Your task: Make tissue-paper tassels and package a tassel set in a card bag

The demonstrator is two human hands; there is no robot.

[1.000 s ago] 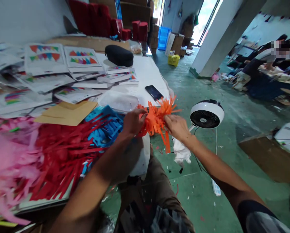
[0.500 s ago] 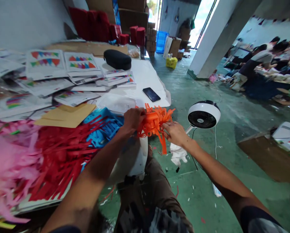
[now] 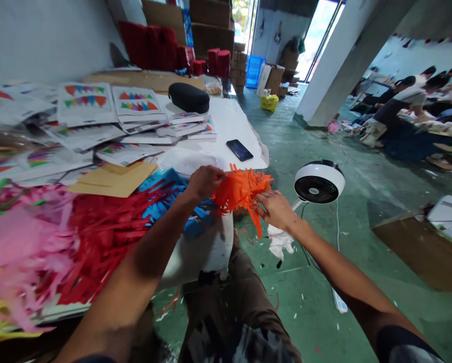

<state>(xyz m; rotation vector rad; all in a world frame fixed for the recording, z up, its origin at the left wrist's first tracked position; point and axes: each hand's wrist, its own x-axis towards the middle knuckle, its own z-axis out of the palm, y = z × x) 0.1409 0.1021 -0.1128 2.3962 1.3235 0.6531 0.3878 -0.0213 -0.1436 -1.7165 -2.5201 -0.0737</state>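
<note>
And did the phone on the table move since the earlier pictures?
No. The phone lies in the same spot on the white table, just in from its corner; only the whole view has shifted a little.

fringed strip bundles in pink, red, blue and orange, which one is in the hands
The orange bundle: the left hand grips it and the right hand touches its strips; the pink bundle, red bundle and blue bundle lie unheld to its left.
</note>
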